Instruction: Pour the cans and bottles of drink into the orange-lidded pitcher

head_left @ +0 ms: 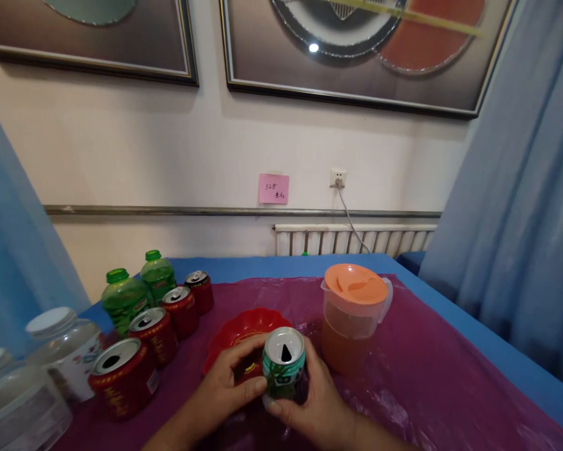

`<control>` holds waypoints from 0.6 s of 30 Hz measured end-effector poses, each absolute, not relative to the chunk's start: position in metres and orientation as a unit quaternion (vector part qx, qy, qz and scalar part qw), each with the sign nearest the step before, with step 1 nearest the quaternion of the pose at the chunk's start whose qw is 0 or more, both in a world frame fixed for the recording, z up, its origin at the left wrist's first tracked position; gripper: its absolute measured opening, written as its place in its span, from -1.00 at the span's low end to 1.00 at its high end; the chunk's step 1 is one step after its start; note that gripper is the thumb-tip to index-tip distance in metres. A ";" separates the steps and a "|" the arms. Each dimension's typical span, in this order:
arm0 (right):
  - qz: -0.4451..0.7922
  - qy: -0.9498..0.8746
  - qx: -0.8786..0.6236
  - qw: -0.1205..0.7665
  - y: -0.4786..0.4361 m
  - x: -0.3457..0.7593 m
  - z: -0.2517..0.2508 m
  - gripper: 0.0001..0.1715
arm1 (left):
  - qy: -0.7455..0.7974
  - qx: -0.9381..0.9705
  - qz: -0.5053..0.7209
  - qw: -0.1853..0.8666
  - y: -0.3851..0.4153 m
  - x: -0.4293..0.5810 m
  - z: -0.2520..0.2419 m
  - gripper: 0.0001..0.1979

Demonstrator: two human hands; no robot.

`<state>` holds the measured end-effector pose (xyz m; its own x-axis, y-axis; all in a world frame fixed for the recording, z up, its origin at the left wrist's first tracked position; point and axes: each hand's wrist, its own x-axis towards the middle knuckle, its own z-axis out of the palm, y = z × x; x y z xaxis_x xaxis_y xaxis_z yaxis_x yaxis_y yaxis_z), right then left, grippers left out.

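Observation:
A green drink can [285, 371] with an opened silver top stands upright between my hands, near the front of the table. My left hand [232, 379] holds it from the left, thumb against its side. From the right, my right hand [321, 398] wraps around it with the thumb low on the front. Just behind the can lies a red scalloped plate [222, 332], partly covered by my left hand and the can. To the right is a clear pitcher [349, 341] with an orange lid, holding amber liquid.
Several red cans [124, 379] line the left side, beside two green bottles [126, 300] and two clear jars with white lids [62, 351]. Purple plastic sheeting [431, 369] covers the blue table [511, 366]. Blue curtains [511, 175] hang at both sides.

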<state>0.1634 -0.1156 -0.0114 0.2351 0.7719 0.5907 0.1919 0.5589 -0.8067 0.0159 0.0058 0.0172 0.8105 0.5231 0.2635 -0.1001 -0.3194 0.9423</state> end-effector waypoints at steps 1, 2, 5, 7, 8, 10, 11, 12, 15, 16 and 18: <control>0.206 -0.573 -0.428 0.668 -0.114 0.164 -0.014 -0.21 | 0.146 0.763 0.289 0.560 0.004 0.017 0.017 -0.38; 0.191 -0.568 -0.442 0.668 -0.113 0.165 -0.017 -0.19 | 0.153 0.762 0.301 0.553 0.003 0.018 0.017 -0.40; 0.145 -0.551 -0.504 0.650 -0.109 0.168 -0.025 -0.09 | 0.188 0.763 0.313 0.534 0.005 0.020 0.019 -0.44; 0.127 -0.547 -0.531 0.635 -0.109 0.169 -0.026 -0.05 | 0.237 0.751 0.331 0.520 0.008 0.020 0.023 -0.44; 0.121 -0.549 -0.532 0.634 -0.110 0.170 -0.026 -0.04 | 0.266 0.739 0.351 0.510 0.010 0.021 0.027 -0.44; 0.113 -0.565 -0.508 0.640 -0.113 0.169 -0.022 -0.05 | 0.312 0.714 0.398 0.485 0.012 0.021 0.036 -0.43; 0.110 -0.575 -0.491 0.645 -0.114 0.169 -0.020 -0.06 | 0.327 0.706 0.416 0.470 0.013 0.020 0.042 -0.41; 0.107 -0.584 -0.475 0.649 -0.115 0.169 -0.018 -0.08 | 0.338 0.704 0.426 0.456 0.013 0.019 0.048 -0.40; 0.108 -0.603 -0.457 0.644 -0.117 0.167 -0.013 -0.12 | 0.362 0.712 0.437 0.413 0.011 0.013 0.071 -0.35; 0.111 -0.604 -0.459 0.641 -0.117 0.167 -0.012 -0.11 | 0.369 0.712 0.442 0.402 0.009 0.010 0.079 -0.34; 0.123 -0.603 -0.467 0.635 -0.115 0.167 -0.011 -0.07 | 0.383 0.709 0.451 0.384 -0.001 0.006 0.098 -0.36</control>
